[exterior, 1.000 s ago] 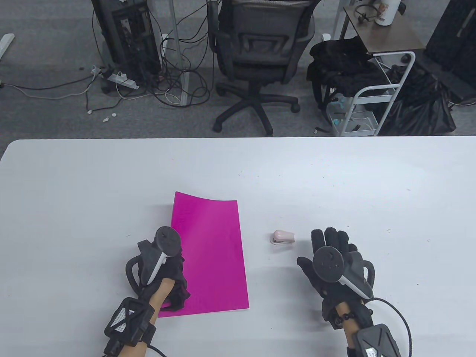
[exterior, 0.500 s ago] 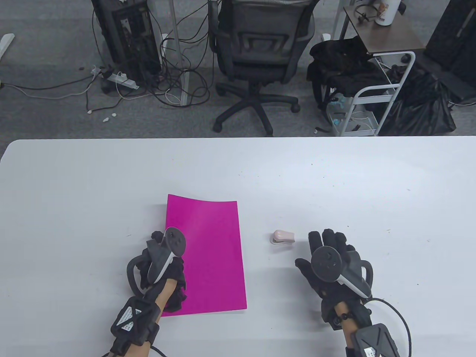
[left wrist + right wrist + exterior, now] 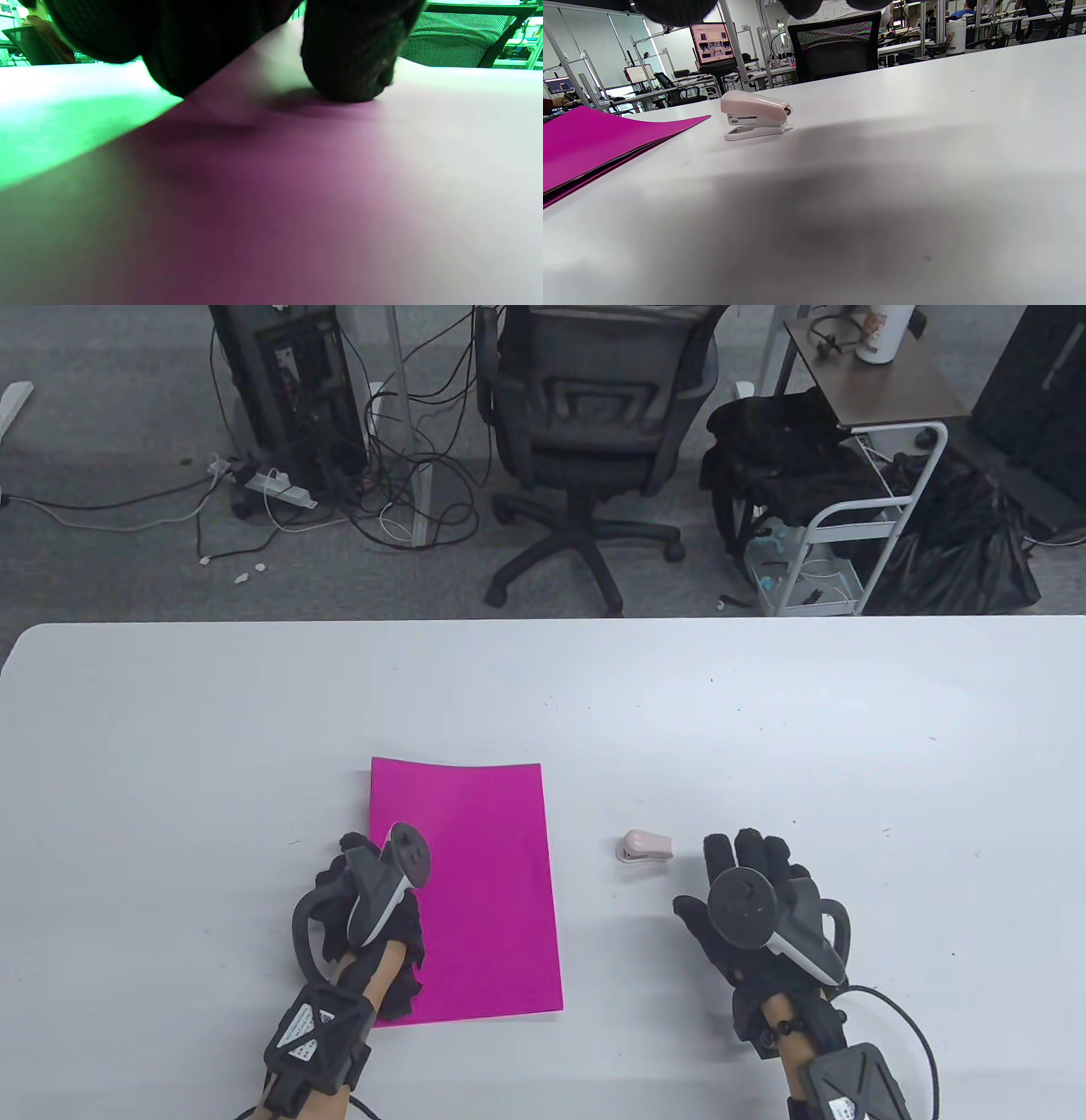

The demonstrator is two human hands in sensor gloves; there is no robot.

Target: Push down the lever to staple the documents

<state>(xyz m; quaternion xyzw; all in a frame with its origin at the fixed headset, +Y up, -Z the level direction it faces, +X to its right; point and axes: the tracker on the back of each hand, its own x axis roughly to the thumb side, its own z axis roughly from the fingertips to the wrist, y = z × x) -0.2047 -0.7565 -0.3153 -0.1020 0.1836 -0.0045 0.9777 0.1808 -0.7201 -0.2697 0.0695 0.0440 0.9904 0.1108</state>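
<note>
A stack of magenta paper sheets (image 3: 484, 891) lies flat on the white table (image 3: 764, 712), left of centre. My left hand (image 3: 373, 899) rests on its left edge; in the left wrist view a fingertip (image 3: 348, 67) presses on the sheets (image 3: 271, 182). A small pale pink stapler (image 3: 645, 848) sits on the table to the right of the sheets, and shows in the right wrist view (image 3: 755, 114) with the sheets (image 3: 598, 135) at the left. My right hand (image 3: 747, 882) lies open and empty, fingers spread, just right of the stapler and apart from it.
Beyond the table's far edge stand an office chair (image 3: 585, 432), a computer tower with cables (image 3: 288, 390), and a white cart with black bags (image 3: 848, 492). The table's front edge lies under my wrists.
My left hand has slid the sheets slightly left and flattened the raised far-left corner. Its tracker has tipped to the right. My right hand and the stapler have stayed still.
</note>
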